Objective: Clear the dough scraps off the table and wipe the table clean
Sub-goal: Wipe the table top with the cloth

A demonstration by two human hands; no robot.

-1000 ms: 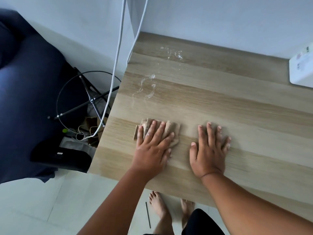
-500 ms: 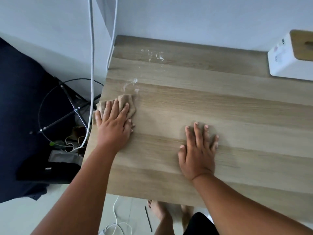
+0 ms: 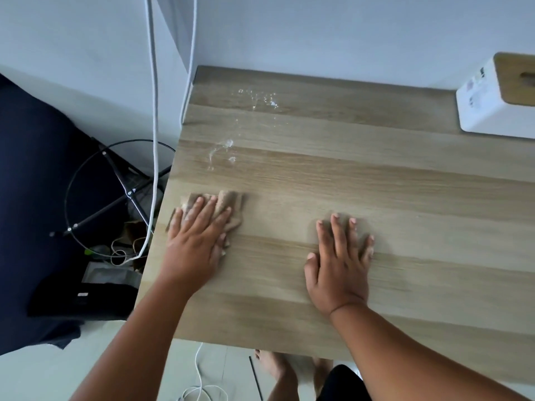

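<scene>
White box blocks table's far-right corner.

Both hands lie flat, fingers spread, seemingly pressing down.

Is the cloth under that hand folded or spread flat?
Folded: the cloth shows bunched layers beneath the left hand.

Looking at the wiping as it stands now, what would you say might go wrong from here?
1. The left hand presses the cloth right at the table edge, so a leftward stroke might push residue onto the cables and clutter below.
2. The wet smears and the droplets near the wall lie beyond the cloth and may get missed.
3. The right hand rests flat on the table and could leave marks there.
</scene>
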